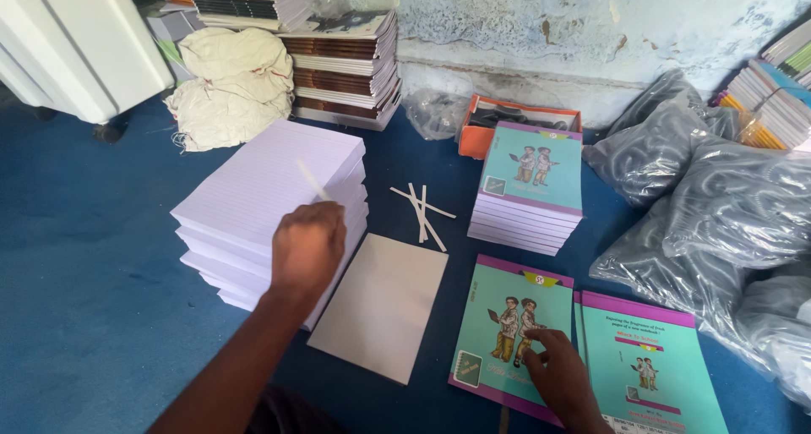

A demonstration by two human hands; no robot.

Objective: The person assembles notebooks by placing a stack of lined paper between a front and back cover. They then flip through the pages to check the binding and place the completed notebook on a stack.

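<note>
My left hand (307,246) rests on the near right corner of a tall stack of white ruled paper (253,189), fingers closed around a thin white stick (312,180) that points up and away. My right hand (557,375) presses its fingers on a teal cover with a purple border (498,316) lying flat on the blue floor. A second teal cover (655,358) lies just right of it. Between the paper stack and the covers lies a plain beige board (380,303).
A pile of teal covers (530,185) stands behind, with an orange box (481,125) beyond it. Loose white sticks (421,210) lie on the blue floor (93,265). Grey plastic bags of coils (718,206) fill the right. Stacked books (346,66) and cloth bundles (232,83) line the wall.
</note>
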